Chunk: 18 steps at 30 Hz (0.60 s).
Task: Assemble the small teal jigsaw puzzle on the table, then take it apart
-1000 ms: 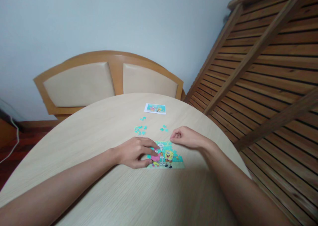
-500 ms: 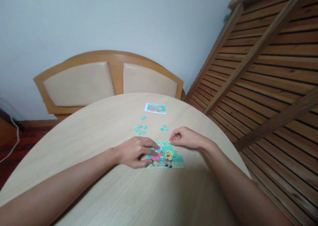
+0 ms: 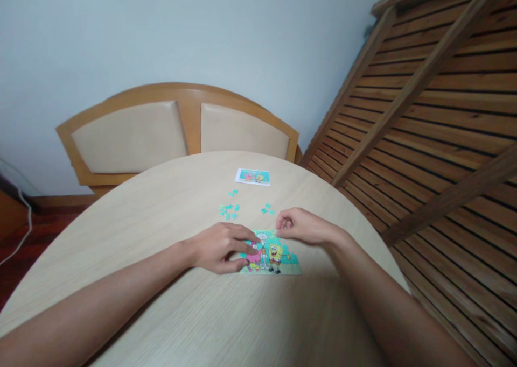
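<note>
A partly assembled jigsaw puzzle (image 3: 269, 259) with cartoon figures on a teal ground lies flat on the table. Its upper right edge is jagged. My left hand (image 3: 222, 247) rests with fingers spread over the puzzle's left side and covers part of it. At the top right edge, my right hand (image 3: 301, 225) has thumb and forefinger pinched together on a small puzzle piece, mostly hidden by the fingertips. Beyond my hands lie several loose teal puzzle pieces (image 3: 229, 212) on the left, with a smaller group of puzzle pieces (image 3: 267, 209) on the right.
A small picture card (image 3: 253, 177) with the same cartoon figures lies farther back on the round wooden table (image 3: 181, 313). Behind the table stands a padded wooden bench back (image 3: 194, 119) by the wall. A slatted wooden panel (image 3: 436, 103) leans along the right.
The right fingers have curled slightly at the puzzle's top edge. The left hand stays in place, and the loose pieces lie as before.
</note>
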Motion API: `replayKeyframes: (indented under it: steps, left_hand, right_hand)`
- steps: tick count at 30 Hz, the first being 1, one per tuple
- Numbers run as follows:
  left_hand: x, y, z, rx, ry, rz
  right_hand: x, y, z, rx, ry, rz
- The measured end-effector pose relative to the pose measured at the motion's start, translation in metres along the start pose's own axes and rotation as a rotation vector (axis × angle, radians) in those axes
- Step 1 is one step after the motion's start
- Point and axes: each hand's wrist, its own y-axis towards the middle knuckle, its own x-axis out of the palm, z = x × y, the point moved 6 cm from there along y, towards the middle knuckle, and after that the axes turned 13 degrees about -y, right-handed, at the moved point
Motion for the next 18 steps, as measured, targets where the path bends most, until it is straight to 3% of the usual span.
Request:
replayKeyframes:
  steps: [4, 11, 18]
  left_hand:
    - [-0.004, -0.001, -0.007, -0.056, -0.011, 0.076]
    - [-0.018, -0.01, -0.034, -0.395, -0.042, 0.363]
    - [-0.016, -0.014, -0.043, -0.451, -0.269, 0.48]
  right_hand:
    - [-0.001, 0.001, -0.007, -0.061, 0.069, 0.018]
    - [0.013, 0.012, -0.03, -0.147, 0.212, 0.15]
    - [0.029, 0.019, -0.043, -0.214, 0.17, 0.258]
